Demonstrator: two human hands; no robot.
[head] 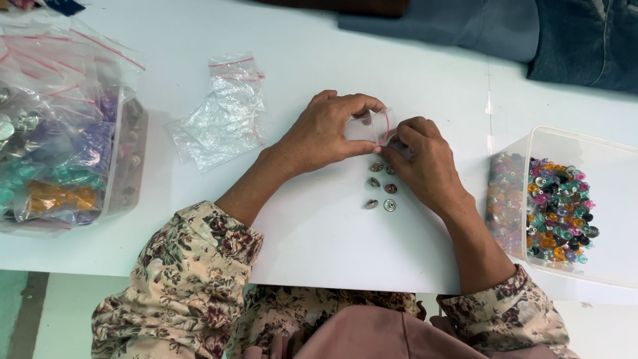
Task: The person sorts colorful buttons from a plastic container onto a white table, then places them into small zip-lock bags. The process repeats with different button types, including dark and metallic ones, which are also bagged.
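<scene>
Nearest us: floral-print fabric sleeves (193,266), soft and creased, both forearms on the smooth white table (319,239). Our left hand (322,133) pinches a small clear plastic zip bag with a red seal strip (372,126), held just above the table centre. Our right hand (425,163) has its fingertips closed at the bag's mouth (contents of the pinch hidden). Just below the hands lie five small round metal buttons (382,189), loose and shiny. Crinkled empty clear zip bags (222,113) lie left. Right: clear plastic rectangular tub (598,153) holding mixed coloured glossy buttons (558,209). Far left: clear tub (129,173) stuffed with filled bags (53,146).
</scene>
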